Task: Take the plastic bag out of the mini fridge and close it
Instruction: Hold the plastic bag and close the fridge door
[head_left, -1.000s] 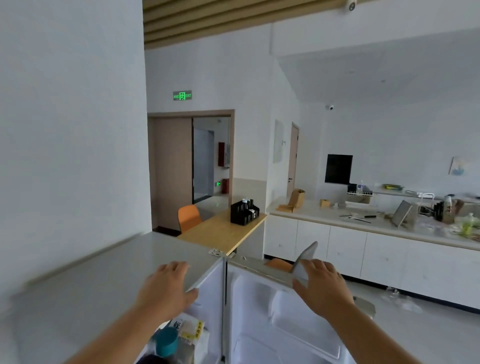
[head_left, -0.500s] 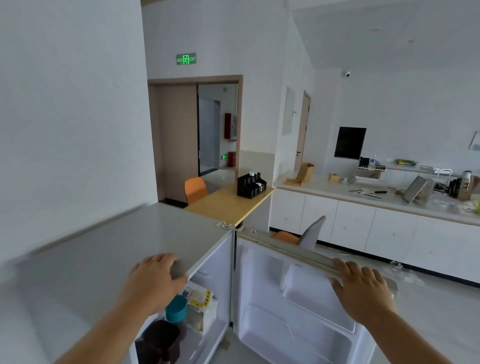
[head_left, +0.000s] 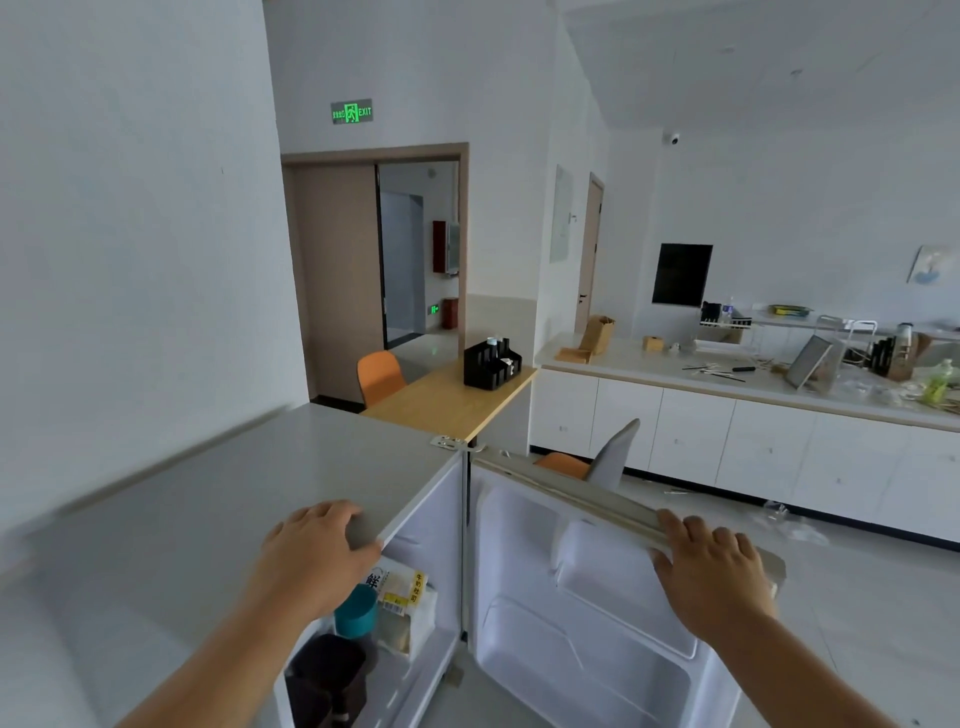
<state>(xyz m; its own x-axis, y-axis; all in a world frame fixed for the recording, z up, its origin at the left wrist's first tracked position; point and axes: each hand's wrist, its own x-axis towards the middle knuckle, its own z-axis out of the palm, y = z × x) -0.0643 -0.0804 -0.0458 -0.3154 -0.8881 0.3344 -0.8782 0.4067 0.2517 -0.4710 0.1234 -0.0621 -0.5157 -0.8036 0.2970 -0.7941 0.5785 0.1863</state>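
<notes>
The mini fridge (head_left: 218, 499) stands below me with its door (head_left: 582, 613) swung wide open to the right. My left hand (head_left: 317, 556) rests flat on the front edge of the fridge's grey top. My right hand (head_left: 711, 577) grips the top edge of the open door. Inside, a plastic bag (head_left: 402, 603) of packaged food with yellow labels stands on the shelf. A teal cup (head_left: 356, 610) sits just left of it, and a dark brown container (head_left: 327, 675) lies in front.
A wooden table (head_left: 447, 400) with a black organiser (head_left: 491, 364) and an orange chair (head_left: 379, 376) stands behind the fridge. A grey chair (head_left: 615, 457) is just past the door. A long white counter (head_left: 727, 415) with clutter runs along the right.
The door has swung further open with my right hand on its top edge. My view has dropped, showing more of the fridge's inside. My left hand stays on the fridge top.
</notes>
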